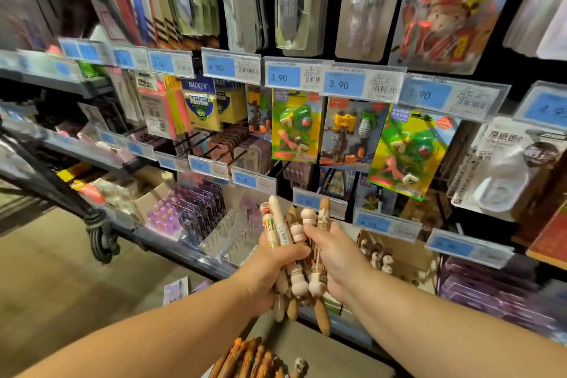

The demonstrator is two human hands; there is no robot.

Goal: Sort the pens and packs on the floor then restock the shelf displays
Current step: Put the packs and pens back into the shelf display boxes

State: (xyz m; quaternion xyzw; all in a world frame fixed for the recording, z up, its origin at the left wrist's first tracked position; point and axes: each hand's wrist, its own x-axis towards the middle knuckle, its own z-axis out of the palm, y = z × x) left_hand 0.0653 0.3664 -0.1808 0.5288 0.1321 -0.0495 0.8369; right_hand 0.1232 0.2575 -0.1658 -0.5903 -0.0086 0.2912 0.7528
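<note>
The pens (294,239) held in the left grip (271,267) and the right grip (337,258) are cream and light brown, one with small many-coloured buttons. Above the grips, the price labels (283,77) are blue and white with black barcodes, and an eraser pack (296,126) is bright green. To the left, the packs (196,209) are purple and the floor (61,285) is beige. Below, the loose pens (245,359) are orange-brown.

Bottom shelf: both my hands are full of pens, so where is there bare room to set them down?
The clear slotted divider tray, between the purple pen packs and your left hand, looks empty. The brown cardboard box beyond your right hand has bare room behind its few cream-topped pens. The hooks above hang crowded with green eraser cards.
</note>
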